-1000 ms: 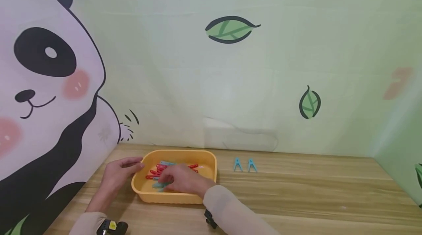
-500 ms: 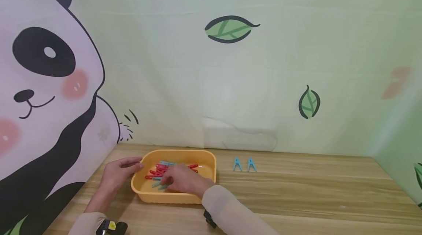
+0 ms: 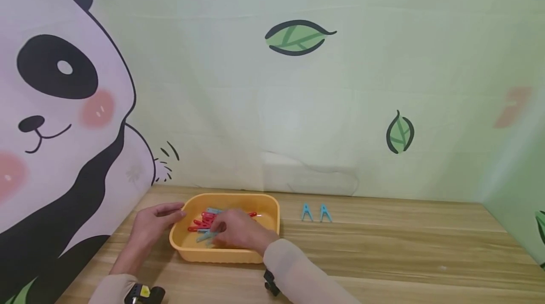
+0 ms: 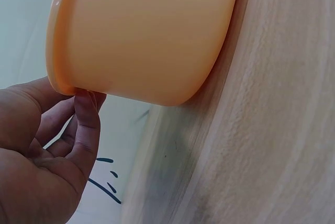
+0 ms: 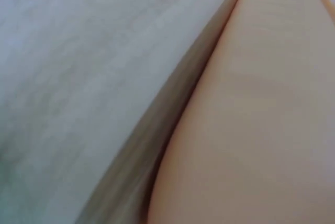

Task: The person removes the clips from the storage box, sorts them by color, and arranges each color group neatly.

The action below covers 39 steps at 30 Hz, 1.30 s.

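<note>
Wood-grain table [image 3: 404,252], panda-print wall [image 3: 204,81] behind. Left hand [image 3: 150,223] pinches the rim of the yellow tray [image 3: 221,256]. Right hand [image 3: 241,229] inside it, fingertips hidden: can't tell whether they grip the pale-blue clip [image 3: 205,236] lying there. Likely risk: crowded red clips [image 3: 207,219] snagging.

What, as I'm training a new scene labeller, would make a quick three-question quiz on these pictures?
1. Multiple choice: which of the person's hands reaches inside the yellow tub? A) left; B) right; C) neither.
2. True or false: every clip in the tub is blue.
3. Count: how many blue clips are on the table, outside the tub?

Key:
1. B, the right hand.
2. False; red clips lie in it too.
3. Two.
</note>
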{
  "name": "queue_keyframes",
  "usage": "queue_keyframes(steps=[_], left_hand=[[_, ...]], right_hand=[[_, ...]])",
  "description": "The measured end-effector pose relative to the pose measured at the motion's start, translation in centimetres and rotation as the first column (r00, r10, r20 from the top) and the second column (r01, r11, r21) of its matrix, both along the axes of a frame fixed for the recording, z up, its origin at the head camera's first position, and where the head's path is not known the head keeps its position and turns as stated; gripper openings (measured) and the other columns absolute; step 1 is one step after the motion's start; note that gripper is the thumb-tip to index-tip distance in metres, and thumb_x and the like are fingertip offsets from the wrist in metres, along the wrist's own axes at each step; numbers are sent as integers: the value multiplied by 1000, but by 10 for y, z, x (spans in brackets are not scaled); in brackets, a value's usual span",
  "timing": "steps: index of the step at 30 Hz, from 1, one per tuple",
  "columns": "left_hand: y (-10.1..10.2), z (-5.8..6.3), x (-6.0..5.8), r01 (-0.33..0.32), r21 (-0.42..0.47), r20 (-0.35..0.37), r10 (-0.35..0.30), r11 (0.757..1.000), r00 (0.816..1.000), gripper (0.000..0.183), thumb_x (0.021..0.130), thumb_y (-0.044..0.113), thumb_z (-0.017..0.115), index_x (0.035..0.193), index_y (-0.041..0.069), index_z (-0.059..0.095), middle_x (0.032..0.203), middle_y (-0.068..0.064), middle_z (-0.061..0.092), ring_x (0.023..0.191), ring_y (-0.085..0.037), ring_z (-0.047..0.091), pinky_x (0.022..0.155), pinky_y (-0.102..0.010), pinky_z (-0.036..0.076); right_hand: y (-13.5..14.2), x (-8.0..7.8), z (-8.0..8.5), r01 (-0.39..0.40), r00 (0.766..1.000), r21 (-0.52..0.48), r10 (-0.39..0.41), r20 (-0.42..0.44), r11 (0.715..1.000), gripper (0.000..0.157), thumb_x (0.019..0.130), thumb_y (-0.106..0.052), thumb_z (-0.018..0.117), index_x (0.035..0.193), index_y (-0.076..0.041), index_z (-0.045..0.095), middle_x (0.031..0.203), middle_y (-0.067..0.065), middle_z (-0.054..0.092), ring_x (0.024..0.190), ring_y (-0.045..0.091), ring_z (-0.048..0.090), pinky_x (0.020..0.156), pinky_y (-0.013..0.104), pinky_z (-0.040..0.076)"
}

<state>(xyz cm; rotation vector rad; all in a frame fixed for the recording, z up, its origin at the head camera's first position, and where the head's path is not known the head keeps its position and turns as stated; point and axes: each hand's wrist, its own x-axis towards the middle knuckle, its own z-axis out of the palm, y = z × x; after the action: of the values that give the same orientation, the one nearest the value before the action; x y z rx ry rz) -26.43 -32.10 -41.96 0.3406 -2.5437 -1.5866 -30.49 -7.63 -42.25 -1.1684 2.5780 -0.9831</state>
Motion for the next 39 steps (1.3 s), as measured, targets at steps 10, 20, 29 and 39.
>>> queue_keyframes(steps=[10, 20, 29, 39], left_hand=[[-1, -2, 0, 6, 1, 2, -6, 1000, 1000, 47, 98, 27, 81, 134, -2, 71, 130, -16, 73, 128, -36, 62, 95, -29, 59], [-2, -1, 0, 2, 11, 2, -2, 1000, 1000, 48, 97, 26, 81, 134, -2, 71, 130, -17, 73, 128, -36, 62, 99, -35, 58], [-1, -1, 0, 1, 21, 10, -1, 1000, 1000, 47, 98, 25, 80, 135, -2, 70, 132, -18, 72, 129, -36, 62, 99, -34, 58], [-1, -2, -1, -3, 30, 10, 3, 1000, 1000, 48, 97, 25, 81, 135, -3, 70, 128, -17, 74, 126, -35, 64, 93, -28, 60]], right_hand=[[14, 7, 21, 65, 993, -188, -45, 107, 980, 17, 93, -16, 85, 108, -9, 80, 92, -12, 70, 84, 1, 61, 80, 18, 54], [43, 20, 40, 130, 991, -291, -113, 77, 948, 21, 95, -17, 83, 114, -8, 80, 99, -10, 71, 90, 4, 63, 84, 20, 56], [79, 26, 53, 146, 979, -303, -180, -90, 942, 20, 94, -15, 83, 113, -9, 80, 103, -3, 73, 94, 12, 67, 88, 32, 61], [130, 21, 39, 224, 952, -322, -277, -128, 920, 18, 92, -10, 84, 109, -6, 79, 99, -2, 71, 93, 17, 69, 87, 40, 62]])
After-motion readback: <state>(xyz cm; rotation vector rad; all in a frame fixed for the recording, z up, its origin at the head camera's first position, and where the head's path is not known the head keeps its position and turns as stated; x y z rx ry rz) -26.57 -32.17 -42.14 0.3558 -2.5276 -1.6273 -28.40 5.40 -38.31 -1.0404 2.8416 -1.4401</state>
